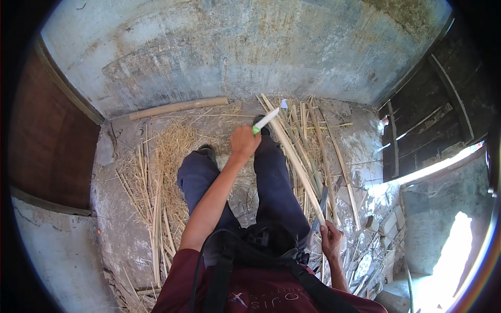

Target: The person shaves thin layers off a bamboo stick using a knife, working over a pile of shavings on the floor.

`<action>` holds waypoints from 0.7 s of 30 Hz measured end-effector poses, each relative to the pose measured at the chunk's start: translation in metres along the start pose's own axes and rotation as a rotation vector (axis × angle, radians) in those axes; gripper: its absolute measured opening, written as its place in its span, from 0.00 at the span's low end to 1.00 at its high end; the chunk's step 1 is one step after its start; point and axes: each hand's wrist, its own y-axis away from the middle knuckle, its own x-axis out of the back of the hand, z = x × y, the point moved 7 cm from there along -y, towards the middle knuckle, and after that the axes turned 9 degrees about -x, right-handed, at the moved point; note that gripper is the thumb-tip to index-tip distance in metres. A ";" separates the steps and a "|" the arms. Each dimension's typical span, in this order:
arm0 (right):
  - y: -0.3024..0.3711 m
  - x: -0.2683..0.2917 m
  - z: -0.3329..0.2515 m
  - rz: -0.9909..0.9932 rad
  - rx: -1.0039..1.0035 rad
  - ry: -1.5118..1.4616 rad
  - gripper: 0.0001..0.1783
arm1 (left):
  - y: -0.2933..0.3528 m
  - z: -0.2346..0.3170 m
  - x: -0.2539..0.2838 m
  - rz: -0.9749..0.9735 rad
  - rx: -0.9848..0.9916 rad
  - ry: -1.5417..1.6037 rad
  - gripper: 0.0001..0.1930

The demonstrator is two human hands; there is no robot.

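Observation:
My left hand [244,141] is closed around the green handle of a knife [267,119]. Its pale blade points up and to the right, beside the far part of a long, light bamboo strip [301,175]; whether they touch I cannot tell. The strip slants from near the far wall, past my right leg, down to my right hand [331,240]. There, the fingers and thumb grip its near end. Close to that end lies a dark grey, blade-like piece [324,200], partly hidden by the strip.
Curly shavings [175,148] and thin strips [156,219] cover the floor at left. More bamboo strips [326,151] lie at right. A thick bamboo pole [177,107] rests along the far wall [245,52]. Blocks [389,224] are piled at right, below dark wooden boards [433,115].

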 end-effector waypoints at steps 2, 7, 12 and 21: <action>0.004 -0.001 -0.017 0.016 0.077 -0.024 0.15 | -0.010 -0.008 0.009 0.007 -0.027 -0.005 0.18; -0.003 -0.001 -0.015 -0.007 0.057 -0.101 0.17 | -0.019 0.009 0.021 0.006 -0.104 0.018 0.19; -0.034 -0.007 -0.047 -0.025 -0.002 -0.139 0.18 | -0.017 0.049 0.032 -0.193 -0.274 0.064 0.22; -0.097 -0.052 -0.142 -0.276 -0.024 -0.515 0.17 | 0.014 0.073 0.017 -0.258 -0.419 0.110 0.21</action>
